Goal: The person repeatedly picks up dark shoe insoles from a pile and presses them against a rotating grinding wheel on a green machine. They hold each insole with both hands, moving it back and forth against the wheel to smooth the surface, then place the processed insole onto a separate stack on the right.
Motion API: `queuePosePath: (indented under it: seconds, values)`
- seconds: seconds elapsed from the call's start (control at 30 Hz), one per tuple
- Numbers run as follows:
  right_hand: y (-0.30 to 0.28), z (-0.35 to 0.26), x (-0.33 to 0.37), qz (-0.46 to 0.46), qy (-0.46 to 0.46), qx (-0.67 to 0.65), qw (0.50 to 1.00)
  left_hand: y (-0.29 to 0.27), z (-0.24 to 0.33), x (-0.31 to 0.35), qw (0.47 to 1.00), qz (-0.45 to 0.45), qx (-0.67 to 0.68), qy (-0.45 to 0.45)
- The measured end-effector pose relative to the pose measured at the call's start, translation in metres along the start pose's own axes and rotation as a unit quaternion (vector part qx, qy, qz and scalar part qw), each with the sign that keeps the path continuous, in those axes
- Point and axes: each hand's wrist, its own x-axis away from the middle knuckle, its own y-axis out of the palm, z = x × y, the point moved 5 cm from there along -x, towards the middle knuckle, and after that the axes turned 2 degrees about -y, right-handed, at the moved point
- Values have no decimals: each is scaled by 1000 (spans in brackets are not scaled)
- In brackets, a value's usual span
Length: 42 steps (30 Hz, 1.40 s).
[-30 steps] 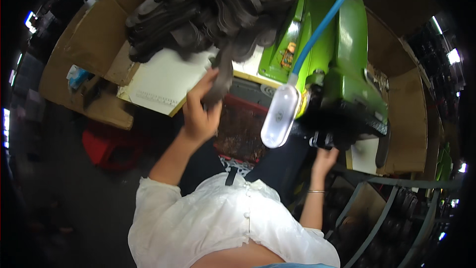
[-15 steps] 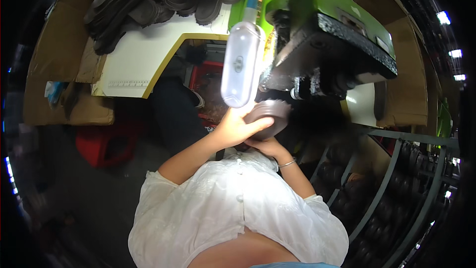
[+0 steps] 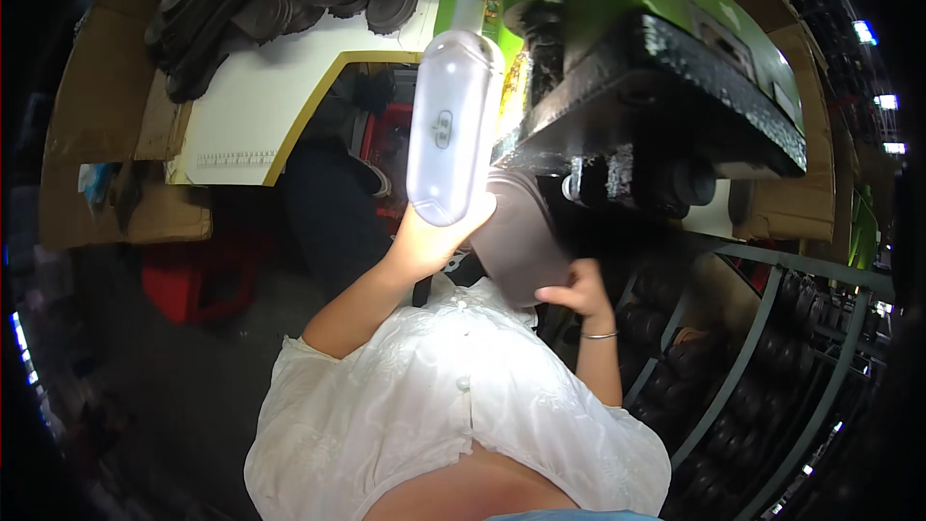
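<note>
A dark brown shoe sole (image 3: 524,246) lies slanted between my hands, its broad face up, just below the sewing-machine-like green and black machine head (image 3: 666,101). My left hand (image 3: 434,239) grips its far left part, the thumb laid on top. Some of those fingers are hidden by the lamp and the sole. At the near right end my right hand (image 3: 582,291), with a bracelet at the wrist, holds the sole's edge, thumb on top and fingers mostly out of sight underneath. A clear oblong lamp (image 3: 451,130) hangs right over my left hand.
Several dark soles (image 3: 260,14) are heaped on the white tabletop (image 3: 256,121) at the far left. Cardboard (image 3: 786,164) walls flank the table. A red stool (image 3: 193,280) stands lower left. At the right is a grey metal rack (image 3: 738,381) with dark items.
The sole has turned from a tilted, edge-on pose to a flatter one showing its length. My right hand has moved right and up along it; my left hand has shifted slightly left.
</note>
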Motion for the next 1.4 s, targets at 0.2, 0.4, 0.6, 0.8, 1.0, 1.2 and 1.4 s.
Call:
queuePosePath:
  seconds: [0.2,0.4,0.6,0.8,1.0,1.2,1.4]
  values:
    - [-56,-66,-2,272,-183,-267,906,-3,-4,1,996,-27,89,14]
    - [-30,-83,-34,198,-229,-239,923,-46,2,15,987,20,150,47]
    - [22,-131,-60,155,-287,-36,945,-95,-28,37,995,39,90,-35]
    - [49,-165,-80,121,-324,91,934,-76,-68,44,998,-25,-11,-55]
    - [59,-145,-101,78,-275,33,958,-9,-48,21,980,-103,-172,17]
    - [46,-107,-90,62,-159,-185,968,15,18,-23,990,-31,-70,120]
    - [16,-46,-26,-114,62,76,989,11,2,-8,999,1,36,33]
